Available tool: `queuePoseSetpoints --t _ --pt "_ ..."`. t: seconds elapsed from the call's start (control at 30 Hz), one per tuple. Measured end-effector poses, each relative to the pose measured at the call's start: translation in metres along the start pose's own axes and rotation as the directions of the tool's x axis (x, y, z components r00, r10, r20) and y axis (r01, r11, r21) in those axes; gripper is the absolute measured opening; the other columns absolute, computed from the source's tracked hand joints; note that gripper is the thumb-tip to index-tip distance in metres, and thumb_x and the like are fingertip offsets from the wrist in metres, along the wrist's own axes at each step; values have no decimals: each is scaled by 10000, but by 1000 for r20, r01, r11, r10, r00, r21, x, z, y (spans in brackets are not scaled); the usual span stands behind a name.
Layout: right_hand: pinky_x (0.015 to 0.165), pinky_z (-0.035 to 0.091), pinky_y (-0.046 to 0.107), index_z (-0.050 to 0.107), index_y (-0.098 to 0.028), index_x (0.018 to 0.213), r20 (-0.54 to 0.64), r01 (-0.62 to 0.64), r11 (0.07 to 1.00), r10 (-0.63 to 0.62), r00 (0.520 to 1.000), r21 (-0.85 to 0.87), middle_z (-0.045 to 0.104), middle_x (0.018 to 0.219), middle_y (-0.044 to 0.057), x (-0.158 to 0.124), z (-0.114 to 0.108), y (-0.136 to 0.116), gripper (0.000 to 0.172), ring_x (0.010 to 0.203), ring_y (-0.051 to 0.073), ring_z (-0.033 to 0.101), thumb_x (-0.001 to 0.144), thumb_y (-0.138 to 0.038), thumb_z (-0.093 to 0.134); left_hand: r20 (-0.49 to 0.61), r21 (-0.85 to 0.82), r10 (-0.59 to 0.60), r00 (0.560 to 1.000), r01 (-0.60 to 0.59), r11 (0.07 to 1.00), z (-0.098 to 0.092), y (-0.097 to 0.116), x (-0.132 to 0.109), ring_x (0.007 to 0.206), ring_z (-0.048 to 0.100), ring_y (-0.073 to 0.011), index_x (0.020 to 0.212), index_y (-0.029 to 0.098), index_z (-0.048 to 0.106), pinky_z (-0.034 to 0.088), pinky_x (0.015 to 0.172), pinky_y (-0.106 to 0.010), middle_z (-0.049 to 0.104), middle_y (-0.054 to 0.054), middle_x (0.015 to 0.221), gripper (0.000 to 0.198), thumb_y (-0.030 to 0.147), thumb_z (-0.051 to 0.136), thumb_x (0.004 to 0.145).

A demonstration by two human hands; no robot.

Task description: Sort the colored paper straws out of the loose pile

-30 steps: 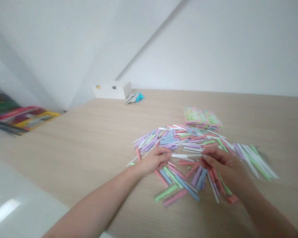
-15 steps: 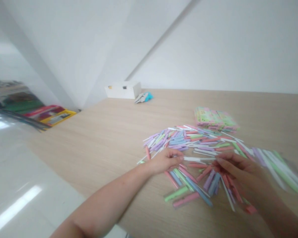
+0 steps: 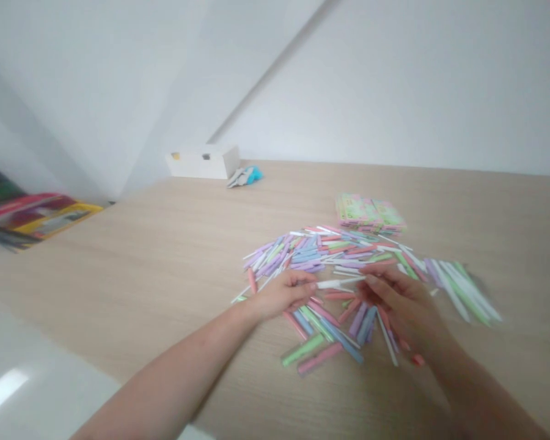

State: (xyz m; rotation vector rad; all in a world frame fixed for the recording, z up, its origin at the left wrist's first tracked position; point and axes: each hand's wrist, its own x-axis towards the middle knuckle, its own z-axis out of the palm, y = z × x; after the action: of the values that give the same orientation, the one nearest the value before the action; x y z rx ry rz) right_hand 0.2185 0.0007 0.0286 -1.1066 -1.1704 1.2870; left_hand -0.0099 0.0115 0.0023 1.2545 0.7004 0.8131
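Above the near part of a pile of slim pastel plastic sticks (image 3: pixel 309 260), my two hands face each other across one white plastic stick (image 3: pixel 330 285). My left hand (image 3: pixel 286 292) pinches its wider end between thumb and fingertips. On the other side, my right hand (image 3: pixel 396 296) is closed on the thin end, partly hiding it. Blur keeps me from telling whether it is one piece or two joined parts. Loose green (image 3: pixel 302 350) and pink sticks (image 3: pixel 319 359) lie just below the hands.
Right of the pile lies a row of longer white, green and purple sticks (image 3: pixel 465 292). Stacked printed cards (image 3: pixel 369 212) sit behind it. A white box (image 3: pixel 201 163) and a grey-blue crumpled item (image 3: pixel 245 176) stand near the wall. Colourful trays (image 3: pixel 50 214) are left of the table.
The view has turned a little to the right, so everything sits further left. Both hands still hold the white stick, with my right hand slightly closer to my left.
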Motion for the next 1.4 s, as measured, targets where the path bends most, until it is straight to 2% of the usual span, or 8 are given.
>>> queuePoseSetpoints --t 0.17,0.37,0.47,0.57,0.63,0.83,1.17,1.4 --pt "556 484 225 659 -207 859 8 77 995 -78 997 68 658 725 12 9 -3 -3 181 621 120 611 803 -366 595 -39 -135 20 999 -25 991 -3 -4 4 359 220 -30 773 136 531 121 362 -173 337 93 436 262 382 611 813" --pt "555 464 247 645 -176 788 -110 176 896 -240 965 -408 635 679 11 33 -15 0 204 577 124 569 812 -356 553 -141 -210 2 990 -32 977 -2 0 4 383 244 -21 741 144 510 132 339 -140 385 68 529 236 334 642 789" --pt "701 480 310 681 -180 865 155 353 624 -349 924 -697 693 840 56 50 -18 11 152 769 182 619 778 -224 564 -169 -222 -6 986 -32 975 -3 1 4 378 243 -15 728 142 508 121 332 -138 396 63 539 242 330 651 780" --pt "815 457 360 697 -160 889 438 532 344 -316 842 -774 701 904 90 64 -15 24 205 875 213 613 777 -127 529 -180 -227 -8 984 -34 973 -4 1 5 378 246 -15 721 140 511 119 331 -140 401 60 538 246 330 658 772" --pt "872 430 364 706 -168 881 531 595 285 -275 802 -751 704 910 81 71 -11 31 216 916 215 602 763 -98 540 -185 -229 -8 983 -35 973 -4 1 5 380 248 -18 721 139 517 117 332 -140 393 62 527 249 334 666 764" --pt "857 406 363 702 -171 921 598 631 210 -202 775 -747 698 933 81 82 -1 37 260 920 221 583 738 -68 547 -201 -233 -15 980 -33 972 -5 1 4 382 250 -22 755 136 547 116 333 -140 387 65 517 247 344 679 746" --pt "713 394 288 669 -162 719 561 577 99 -151 814 -811 664 741 58 84 7 35 161 748 187 568 769 -137 518 -201 -229 -19 979 -29 973 -5 0 6 392 254 -24 734 128 555 118 334 -142 389 57 527 217 312 667 761" --pt "747 402 326 650 -133 748 506 525 76 -180 843 -848 677 810 142 83 15 36 144 810 244 587 771 -168 512 -194 -226 -31 981 -14 974 -5 0 5 393 250 -22 746 128 567 131 341 -132 384 64 518 234 323 695 736"
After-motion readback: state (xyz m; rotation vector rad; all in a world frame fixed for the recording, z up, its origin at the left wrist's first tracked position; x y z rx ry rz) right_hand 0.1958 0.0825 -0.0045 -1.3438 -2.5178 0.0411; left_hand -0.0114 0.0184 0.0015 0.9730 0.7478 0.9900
